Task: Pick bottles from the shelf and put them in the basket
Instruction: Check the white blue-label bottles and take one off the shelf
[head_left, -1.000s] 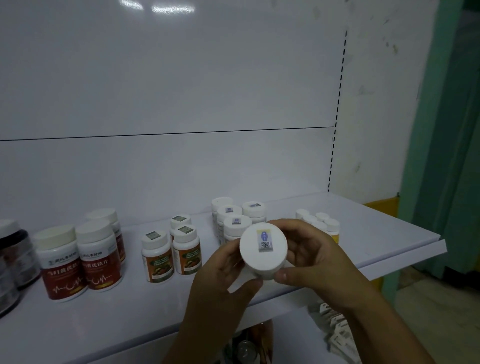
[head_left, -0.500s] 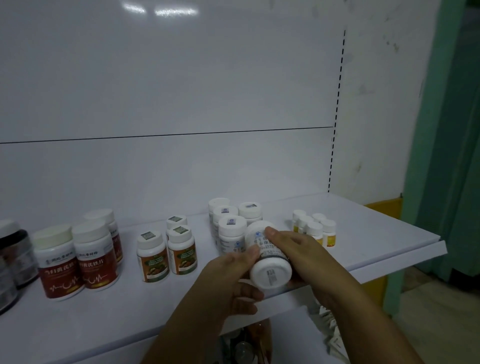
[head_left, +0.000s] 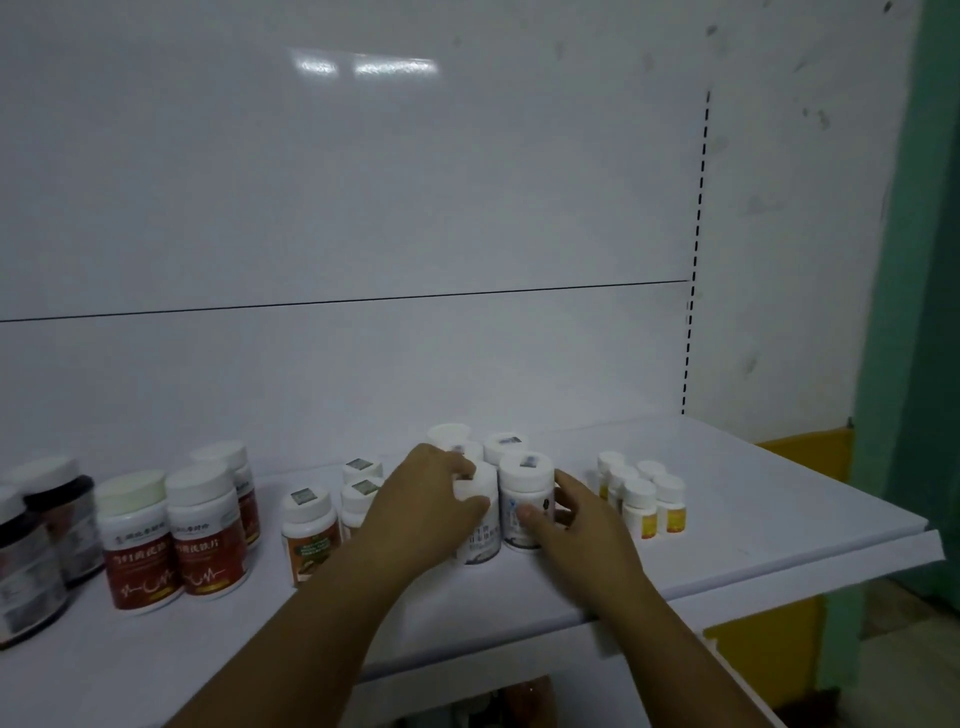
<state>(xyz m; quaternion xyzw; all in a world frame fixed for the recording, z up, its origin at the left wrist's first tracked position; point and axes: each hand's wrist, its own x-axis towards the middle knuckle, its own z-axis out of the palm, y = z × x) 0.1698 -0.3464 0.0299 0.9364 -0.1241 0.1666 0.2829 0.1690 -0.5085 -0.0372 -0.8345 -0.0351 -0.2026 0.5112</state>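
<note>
The fingers (head_left: 461, 468) of the left hand (head_left: 421, 512) curl over the cap of the left white bottle (head_left: 480, 538), thumb against the cap's front rim, grasping it; the fingers (head_left: 565, 482) of the right hand (head_left: 574, 527) wrap round the far side of the right white bottle (head_left: 525, 470), thumb pressed on its label, grasping it too; both bottles stand upright and side by side on the shelf (head_left: 779, 499), near the middle of its front edge, touching or nearly so; just behind them, toward the back edge, stand more white-capped bottles (head_left: 506, 446) in a tight group; toward the right edge is a cluster of small yellow-labelled bottles (head_left: 641, 506), close to the right hand but apart from it; to the left of the left wrist stand brown-labelled bottles (head_left: 309, 538), one partly hidden by the hand; further toward the left edge stand red-labelled bottles (head_left: 137, 543) with white caps, and at the left edge itself dark jars (head_left: 57, 517), blurred; both forearms cross the front edge of the shelf.
</note>
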